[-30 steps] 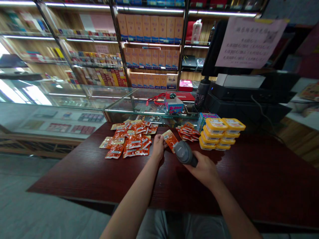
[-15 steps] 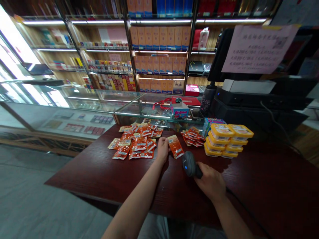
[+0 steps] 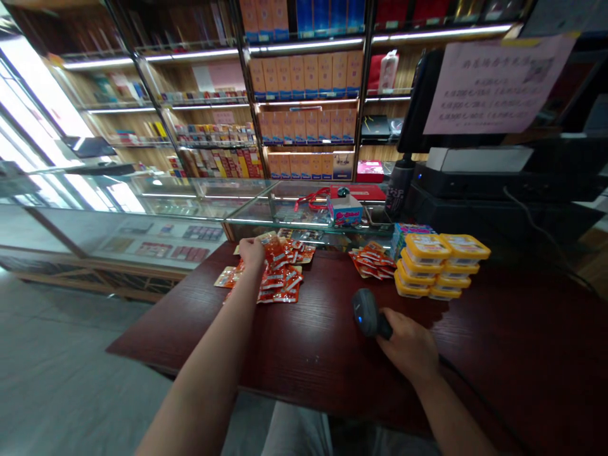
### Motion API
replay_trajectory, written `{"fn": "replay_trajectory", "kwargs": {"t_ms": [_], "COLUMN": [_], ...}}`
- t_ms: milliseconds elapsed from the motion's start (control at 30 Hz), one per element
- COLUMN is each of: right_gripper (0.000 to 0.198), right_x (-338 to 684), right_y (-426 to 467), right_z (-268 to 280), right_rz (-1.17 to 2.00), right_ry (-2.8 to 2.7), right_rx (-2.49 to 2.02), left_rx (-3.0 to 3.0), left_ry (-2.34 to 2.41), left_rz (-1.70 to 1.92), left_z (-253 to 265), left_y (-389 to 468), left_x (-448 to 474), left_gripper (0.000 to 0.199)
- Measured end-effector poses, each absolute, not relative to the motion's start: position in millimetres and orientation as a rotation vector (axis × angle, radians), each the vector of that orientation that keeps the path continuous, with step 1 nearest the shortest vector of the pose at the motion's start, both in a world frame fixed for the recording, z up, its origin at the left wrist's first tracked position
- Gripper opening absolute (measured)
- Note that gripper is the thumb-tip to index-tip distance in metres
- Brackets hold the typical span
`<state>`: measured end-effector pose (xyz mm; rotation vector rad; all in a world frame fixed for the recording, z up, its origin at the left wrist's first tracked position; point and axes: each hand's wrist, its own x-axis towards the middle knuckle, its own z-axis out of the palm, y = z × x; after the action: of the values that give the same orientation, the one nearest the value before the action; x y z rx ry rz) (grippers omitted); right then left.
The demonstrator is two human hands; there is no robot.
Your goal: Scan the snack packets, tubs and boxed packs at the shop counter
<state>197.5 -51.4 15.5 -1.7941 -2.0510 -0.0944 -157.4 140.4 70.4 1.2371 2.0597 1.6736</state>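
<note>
My left hand (image 3: 253,253) is at the upper left of a spread pile of orange snack packets (image 3: 278,272) on the counter. Its fingers look bent in among the packets; what they hold, if anything, is hidden. In my right hand (image 3: 409,342) is a black handheld barcode scanner (image 3: 365,313), gripped by its handle, with a small blue light on its head. The scanner is above the dark wooden counter (image 3: 313,354), and its cable runs down to the right. A smaller heap of orange packets (image 3: 373,259) lies beyond the scanner.
Yellow-lidded tubs (image 3: 427,248) stand stacked on the right, beside a blue patterned box (image 3: 403,234). Behind them is a monitor (image 3: 420,95) with a paper notice. A glass display case (image 3: 247,202) borders the counter's back, with an open small box (image 3: 345,212) on top.
My left hand has moved left, from the single packet near the scanner to the big pile. That packet no longer lies before the scanner. My right hand still holds the scanner.
</note>
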Motion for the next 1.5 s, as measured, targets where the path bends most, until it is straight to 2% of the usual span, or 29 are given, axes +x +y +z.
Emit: {"fn": "replay_trajectory", "kwargs": {"t_ms": [167,367,567,767,967,1100,1267,1400,1500], "right_gripper": [0.026,0.026,0.026,0.025,0.027,0.028,0.024,0.025,0.025], "right_x": [197.4,197.0,198.8,196.9,194.5,195.1,196.3,197.4,198.1], "right_y": [-50.6,-49.8,-50.0,-50.7,-50.2,-49.7,-47.9,-45.2,-43.7], "right_z": [12.6,10.3,8.0,13.6,18.4,20.0,22.6,22.0,20.8], "right_rz": [-0.097,-0.11,-0.119,-0.098,-0.089,-0.053,0.004,0.032,0.026], "right_ry": [-2.073,-2.072,-2.089,-2.071,-2.062,-2.079,-2.084,-2.09,-2.075], "right_rx": [-1.79,-1.817,-1.802,-1.811,-1.866,-1.886,-1.882,-1.903,-1.93], "left_rx": [1.361,2.134,2.38,2.408,2.493,2.429,1.961,1.681,1.543], "left_ry": [2.165,2.076,2.013,2.056,1.854,1.653,1.637,1.774,1.734], "left_rz": [1.54,1.158,0.796,0.878,0.93,0.906,0.986,0.959,0.999], "left_z": [78.9,51.5,25.2,34.2,32.0,24.8,26.4,30.5,30.0], "left_y": [140.3,114.7,85.9,82.3,83.5,96.5,123.4,140.5,146.7], "left_x": [-178.8,-165.3,-149.3,-127.2,-56.2,-6.1,41.3,62.2,71.5], "left_gripper": [0.015,0.039,0.051,0.049,0.041,0.031,0.019,0.033,0.03]}}
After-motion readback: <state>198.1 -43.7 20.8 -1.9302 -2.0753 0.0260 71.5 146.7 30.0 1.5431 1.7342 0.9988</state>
